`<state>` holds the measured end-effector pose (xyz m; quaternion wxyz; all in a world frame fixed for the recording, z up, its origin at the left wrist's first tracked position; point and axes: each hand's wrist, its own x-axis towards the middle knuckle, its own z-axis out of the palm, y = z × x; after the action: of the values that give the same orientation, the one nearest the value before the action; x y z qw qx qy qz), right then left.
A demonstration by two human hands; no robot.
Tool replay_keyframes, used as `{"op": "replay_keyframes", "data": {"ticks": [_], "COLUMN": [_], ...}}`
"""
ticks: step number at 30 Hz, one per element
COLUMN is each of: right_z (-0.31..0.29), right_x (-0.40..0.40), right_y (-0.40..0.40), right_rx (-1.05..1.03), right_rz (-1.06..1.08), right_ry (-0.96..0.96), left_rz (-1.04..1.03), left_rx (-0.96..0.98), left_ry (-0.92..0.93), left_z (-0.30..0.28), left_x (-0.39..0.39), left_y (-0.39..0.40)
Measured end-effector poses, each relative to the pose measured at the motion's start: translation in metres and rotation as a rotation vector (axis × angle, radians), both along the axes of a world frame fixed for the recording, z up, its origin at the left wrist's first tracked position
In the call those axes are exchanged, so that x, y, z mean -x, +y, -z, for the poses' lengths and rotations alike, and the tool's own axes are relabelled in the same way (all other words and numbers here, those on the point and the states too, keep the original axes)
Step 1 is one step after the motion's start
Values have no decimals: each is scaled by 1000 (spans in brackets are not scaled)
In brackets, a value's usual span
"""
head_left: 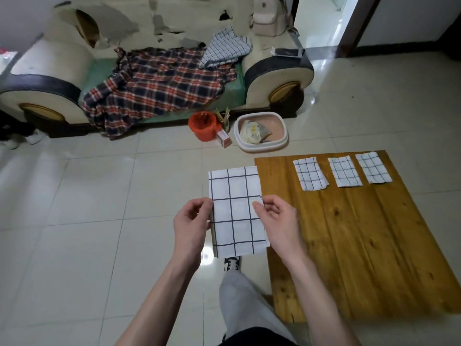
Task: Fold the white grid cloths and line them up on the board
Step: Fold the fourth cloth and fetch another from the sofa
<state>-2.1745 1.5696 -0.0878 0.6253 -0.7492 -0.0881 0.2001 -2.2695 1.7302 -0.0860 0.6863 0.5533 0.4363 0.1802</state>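
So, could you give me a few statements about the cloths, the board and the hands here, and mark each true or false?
1. Three folded cloths lie in a row on the board. True.
2. Both hands hold a grid cloth by its side edges. True: the left hand and the right hand each pinch an edge.
3. The held cloth rests on the board. False: it is held up, to the left of the board.
4. The folded cloths sit at the board's near edge. False: they lie along the far edge.
5. The sofa has nothing on it. False: a plaid blanket and another grid cloth lie there.
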Motion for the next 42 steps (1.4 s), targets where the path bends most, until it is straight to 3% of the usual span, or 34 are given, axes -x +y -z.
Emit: {"op": "replay_keyframes", "data": {"ticks": [12,26,42], "right_z": [-7,-9,-6], "right_x": [-125,-255,-416], "right_y": [105,174,300], "right_rx": [-9,-17,197], "right_rz": [50,232,469], "right_ry": [60,88,25], "left_rz": [76,170,551], "left_rx": [-94,-131,-113], "left_ry": [26,-40,-34], "left_z": [-13,-10,10], "left_x": [-134,-282,-506], "left_y": [114,189,335]}}
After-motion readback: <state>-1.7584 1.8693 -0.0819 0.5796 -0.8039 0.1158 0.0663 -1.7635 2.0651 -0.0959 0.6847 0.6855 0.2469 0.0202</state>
